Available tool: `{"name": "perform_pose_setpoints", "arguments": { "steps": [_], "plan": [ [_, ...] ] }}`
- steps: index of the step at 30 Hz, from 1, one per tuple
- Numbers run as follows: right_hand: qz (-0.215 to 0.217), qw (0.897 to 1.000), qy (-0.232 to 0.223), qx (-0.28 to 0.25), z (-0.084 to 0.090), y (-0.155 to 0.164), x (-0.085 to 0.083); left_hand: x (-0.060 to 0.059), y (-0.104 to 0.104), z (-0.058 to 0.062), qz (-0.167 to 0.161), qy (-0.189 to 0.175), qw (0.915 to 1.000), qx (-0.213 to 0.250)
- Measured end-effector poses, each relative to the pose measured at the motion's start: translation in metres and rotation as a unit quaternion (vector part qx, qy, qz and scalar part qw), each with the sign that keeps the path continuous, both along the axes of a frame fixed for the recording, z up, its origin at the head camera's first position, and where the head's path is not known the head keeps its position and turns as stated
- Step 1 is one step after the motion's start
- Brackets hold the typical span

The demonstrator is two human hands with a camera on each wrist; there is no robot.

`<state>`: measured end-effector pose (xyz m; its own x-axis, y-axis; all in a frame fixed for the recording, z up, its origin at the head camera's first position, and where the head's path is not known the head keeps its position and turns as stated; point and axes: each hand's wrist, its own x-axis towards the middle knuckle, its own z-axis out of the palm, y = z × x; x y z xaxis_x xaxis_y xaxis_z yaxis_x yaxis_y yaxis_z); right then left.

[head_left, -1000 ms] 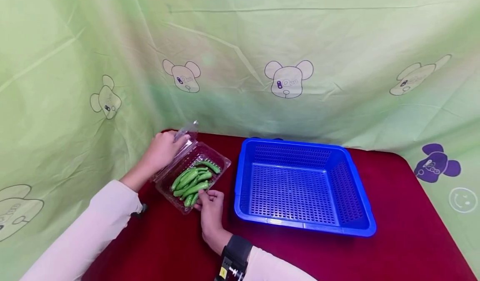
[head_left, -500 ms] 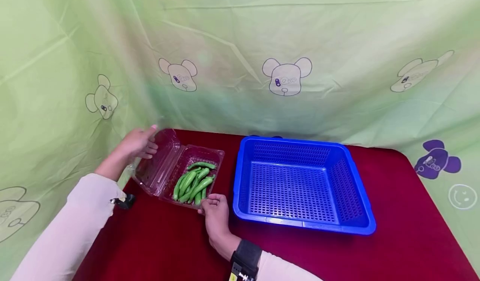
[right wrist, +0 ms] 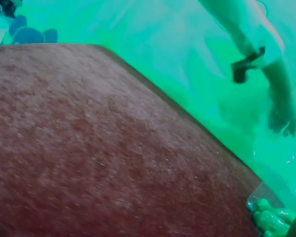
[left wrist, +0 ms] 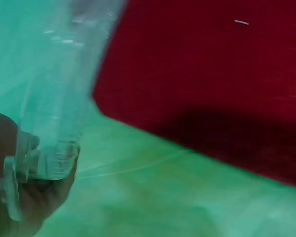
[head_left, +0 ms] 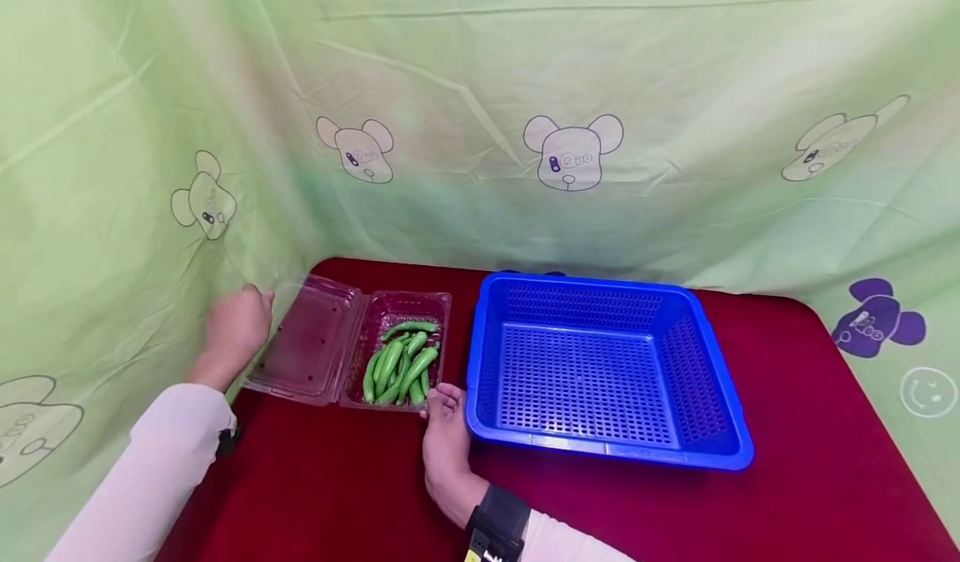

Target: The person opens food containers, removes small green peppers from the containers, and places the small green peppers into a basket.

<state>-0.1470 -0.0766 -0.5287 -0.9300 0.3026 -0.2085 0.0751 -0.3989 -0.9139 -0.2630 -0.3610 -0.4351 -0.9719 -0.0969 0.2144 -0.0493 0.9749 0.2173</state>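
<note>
Several green chili peppers (head_left: 405,370) lie in the base of a clear hinged plastic container (head_left: 378,305), whose lid (head_left: 311,337) is folded out flat to the left. My right hand (head_left: 447,445) pinches the front right corner of the base between thumb and curled fingers. Beyond the lid's left edge is my left hand (head_left: 236,328), blurred, with fingers loosely curled and nothing seen in them. In the right wrist view that left hand (right wrist: 284,116) hangs above the lid, and the peppers (right wrist: 271,217) show at the lower right. Clear plastic overlaps the left fingers in the left wrist view.
A blue perforated plastic basket (head_left: 585,454) stands close to the right of the container, beside my right hand. Both rest on a table with a dark red cloth (head_left: 337,479). Green printed curtains (head_left: 450,87) close in the back and left sides.
The lid has swung from raised to flat on the left. My left hand has let go and moved left and down. The base has turned straighter, with my right hand at its front right corner.
</note>
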Motion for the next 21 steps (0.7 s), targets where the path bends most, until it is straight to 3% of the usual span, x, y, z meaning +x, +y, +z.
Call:
{"name": "perform_pose_setpoints", "arguments": {
  "steps": [2,5,10,14,18,21],
  "plan": [
    [-0.011,1.0,0.0,0.0,0.0,0.0,0.001,0.0,0.001,-0.015,-0.004,0.028,0.9991,-0.033],
    [-0.018,1.0,-0.001,-0.007,0.001,0.002,0.003,0.001,0.005,-0.038,0.009,0.036,0.999,-0.025],
    [-0.033,0.999,-0.002,-0.019,0.001,0.005,0.005,0.0,0.016,-0.062,0.012,-0.029,0.9991,0.029],
    [-0.038,0.999,0.006,-0.004,-0.001,0.007,0.006,-0.002,0.025,-0.067,0.009,-0.117,0.9924,0.036],
    [-0.024,1.0,0.007,0.018,-0.003,0.01,0.007,-0.005,0.039,-0.063,0.044,-0.213,0.9745,0.057],
    [0.015,0.999,-0.007,0.041,-0.005,0.015,0.011,-0.006,0.049,-0.056,0.075,-0.241,0.9645,0.079]
  ]
}}
